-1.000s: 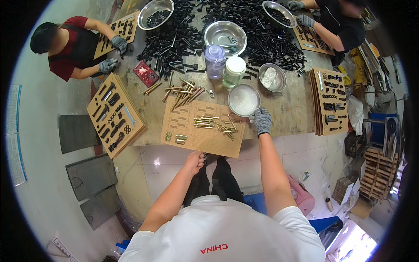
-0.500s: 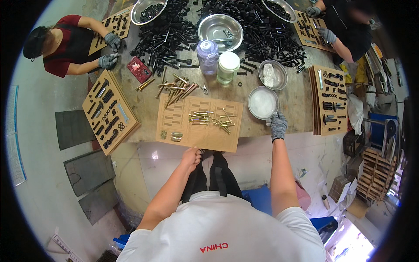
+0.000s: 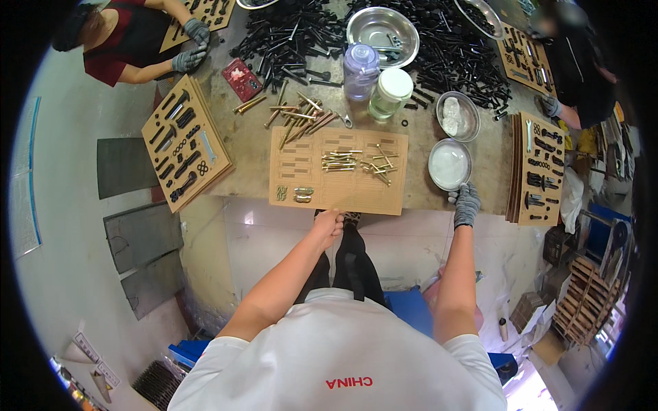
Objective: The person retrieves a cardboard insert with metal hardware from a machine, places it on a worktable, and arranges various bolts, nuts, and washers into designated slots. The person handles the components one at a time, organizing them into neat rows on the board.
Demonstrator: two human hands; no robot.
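Note:
My bare left hand [image 3: 329, 225] is a closed fist at the near edge of a brown cardboard panel [image 3: 295, 147]; whatever is inside it is hidden. On the panel lie loose gold-coloured bolts [image 3: 340, 160], more bolts [image 3: 381, 166] to their right, and small packs of metal parts [image 3: 303, 194]. Wearing a grey glove, my right hand [image 3: 467, 205] grips the near rim of a shallow metal bowl [image 3: 449, 164] with white contents. Just beyond sits another metal bowl [image 3: 458, 116] holding white lumps. Longer brassy bolts [image 3: 301, 116] overlap the panel's far left corner.
Black bolts [image 3: 452, 61] cover the table's far side around a large metal bowl [image 3: 384, 38]. A purple bottle [image 3: 361, 72] and a green jar [image 3: 391, 94] stand mid-table. Stacked tool boards lean left [image 3: 185, 144] and right [image 3: 543, 171]. Two co-workers work at the far corners.
The whole view has shifted and turned slightly. My right hand stays at the bowl's rim, my left fist at the panel's edge. The right co-worker's hand has left the upper part of their board.

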